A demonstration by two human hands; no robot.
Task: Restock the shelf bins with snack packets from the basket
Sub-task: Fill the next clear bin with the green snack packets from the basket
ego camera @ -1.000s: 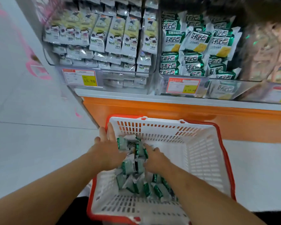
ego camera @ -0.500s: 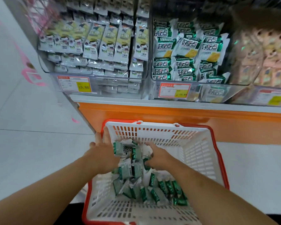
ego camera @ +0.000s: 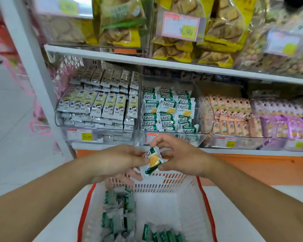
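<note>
Both hands hold one green snack packet (ego camera: 151,161) above the basket (ego camera: 164,187). The left hand (ego camera: 112,161) pinches its nine o'clock edge. The right hand (ego camera: 180,158) pinches the three o'clock edge, fingers curled over its top.

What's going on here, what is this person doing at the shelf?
A person is restocking snacks. Both hands, left and right, hold one green-and-white packet above the white basket, which holds more of the same packets. The matching clear bin of green packets sits straight ahead on the shelf.
</note>
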